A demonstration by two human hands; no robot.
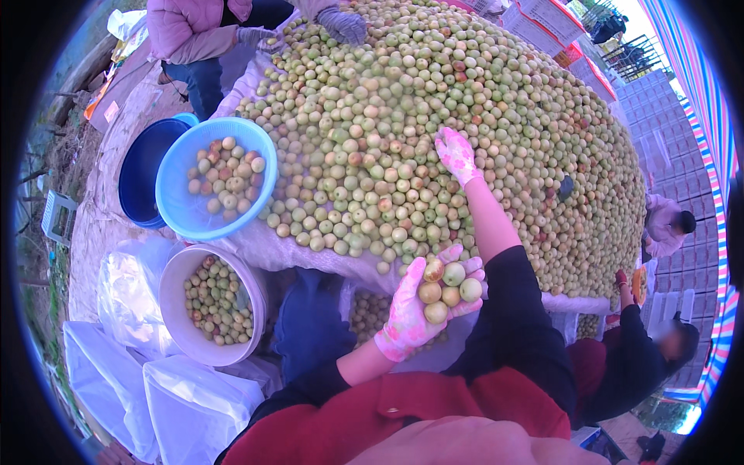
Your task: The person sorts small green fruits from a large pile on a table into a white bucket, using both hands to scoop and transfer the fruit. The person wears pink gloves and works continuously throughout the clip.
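A large heap of green and reddish jujube-like fruits point(372, 151) covers the sheeted surface before me. My left hand point(418, 308), in a pink flowered glove, is palm up at the heap's near edge and holds several fruits point(436, 312) in its cupped palm and fingers. Farther forward and to the right, my right hand point(456, 154), gloved alike, reaches palm down onto the heap with its fingertips among the fruits. Whether it grips one is hidden. A light blue plastic basin point(264, 203) with some fruits is at the left, above a white bucket point(168, 290) partly filled with fruits.
A dark blue tub point(131, 180) stands beside the basin. Clear plastic bags point(197, 401) lie lower left. Another person's gloved hands point(343, 26) touch the heap's far edge; two more people are at the right. Crates point(540, 26) are stacked far right, and a fruit-filled container point(369, 311) sits below the near edge.
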